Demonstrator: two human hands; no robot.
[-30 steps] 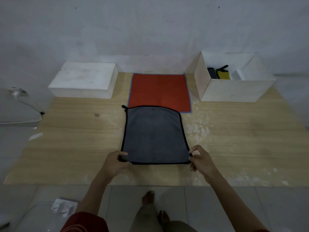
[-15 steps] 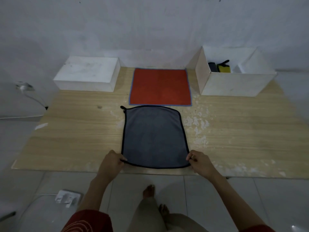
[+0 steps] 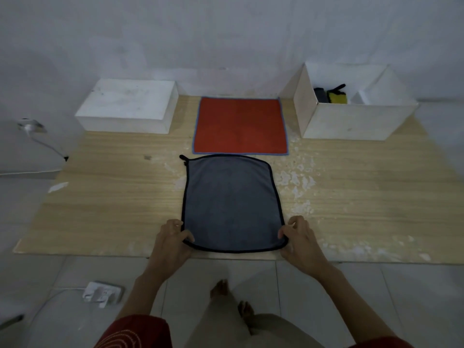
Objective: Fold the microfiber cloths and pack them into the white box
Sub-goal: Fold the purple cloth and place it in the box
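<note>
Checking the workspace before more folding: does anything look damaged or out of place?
Yes: the board is worn, with pale chipped patches right of the grey cloth and along its near edge. The cloths and the open box look in order.

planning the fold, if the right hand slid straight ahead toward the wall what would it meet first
Probably nothing soon: the right hand, pinching the grey cloth's near corner, points up its right edge over bare table. Farther on, the red cloth's corner or the open white box; depth is unclear.
</note>
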